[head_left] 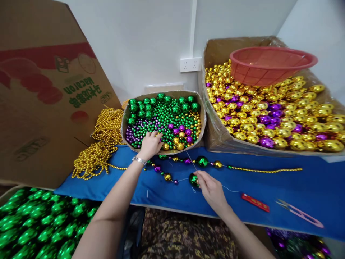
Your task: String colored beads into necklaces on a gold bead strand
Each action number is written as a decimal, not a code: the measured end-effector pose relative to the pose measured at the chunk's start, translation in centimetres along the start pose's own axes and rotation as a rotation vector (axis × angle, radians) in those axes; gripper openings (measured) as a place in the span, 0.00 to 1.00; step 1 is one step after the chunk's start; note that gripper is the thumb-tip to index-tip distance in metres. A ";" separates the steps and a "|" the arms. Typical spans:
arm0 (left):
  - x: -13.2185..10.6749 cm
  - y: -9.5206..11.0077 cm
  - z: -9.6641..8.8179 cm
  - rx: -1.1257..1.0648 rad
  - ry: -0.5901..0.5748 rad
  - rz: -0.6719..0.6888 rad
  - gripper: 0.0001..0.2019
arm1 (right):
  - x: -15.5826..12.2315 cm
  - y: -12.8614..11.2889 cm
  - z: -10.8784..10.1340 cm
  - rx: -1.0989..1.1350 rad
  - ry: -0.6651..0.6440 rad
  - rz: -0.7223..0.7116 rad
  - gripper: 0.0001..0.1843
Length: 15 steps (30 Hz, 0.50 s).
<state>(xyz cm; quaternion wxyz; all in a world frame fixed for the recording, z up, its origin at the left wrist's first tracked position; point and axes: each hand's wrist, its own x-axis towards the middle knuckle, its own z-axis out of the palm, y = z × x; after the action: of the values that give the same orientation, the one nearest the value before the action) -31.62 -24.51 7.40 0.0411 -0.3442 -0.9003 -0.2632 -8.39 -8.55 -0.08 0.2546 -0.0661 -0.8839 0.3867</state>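
Observation:
My left hand (151, 144) reaches over the near rim of a cardboard box of beads (123, 126). Its fingers curl down among small purple and green beads (145, 126), and the fingertips are hidden. Over the blue cloth, my right hand (211, 189) pinches a long thin needle (192, 160) that slants up toward the box. A large green bead (193, 180) sits by the right fingers, partly covered. White thread (183, 179) runs from it to a strand of purple, gold and green beads (167, 176) lying on the cloth.
A red packet (255, 202) and pink-handled thread snips (300, 213) lie at right. Gold bead chains (98, 154) are heaped at left beside a big carton (48, 108). A large box of gold beads (283, 133) holds a red basket (272, 66). Green beads (40, 223) fill a lower container.

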 end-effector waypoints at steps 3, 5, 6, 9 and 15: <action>0.8 -1.7 0.6 0.210 -0.104 -0.001 0.09 | -0.1 -0.4 0.2 -0.039 0.004 -0.054 0.13; 0.8 -1.9 0.9 0.243 -0.118 -0.004 0.10 | -0.1 -0.7 0.4 -0.052 -0.008 -0.080 0.13; 0.7 -1.9 1.0 0.225 -0.121 -0.013 0.11 | -0.1 -0.9 0.5 -0.053 -0.013 -0.089 0.13; 0.4 -1.5 1.0 0.022 -0.067 -0.071 0.13 | -0.2 -1.1 0.6 -0.062 -0.020 -0.100 0.13; -1.6 1.7 0.6 -1.191 0.024 -0.362 0.13 | -0.2 -1.7 0.5 -0.109 -0.013 -0.112 0.14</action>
<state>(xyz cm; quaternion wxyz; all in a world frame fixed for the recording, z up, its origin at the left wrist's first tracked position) -29.27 -24.13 7.22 -0.1930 -0.1470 -0.6427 -0.7267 -8.30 -10.17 0.77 0.2661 -0.0275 -0.9076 0.3236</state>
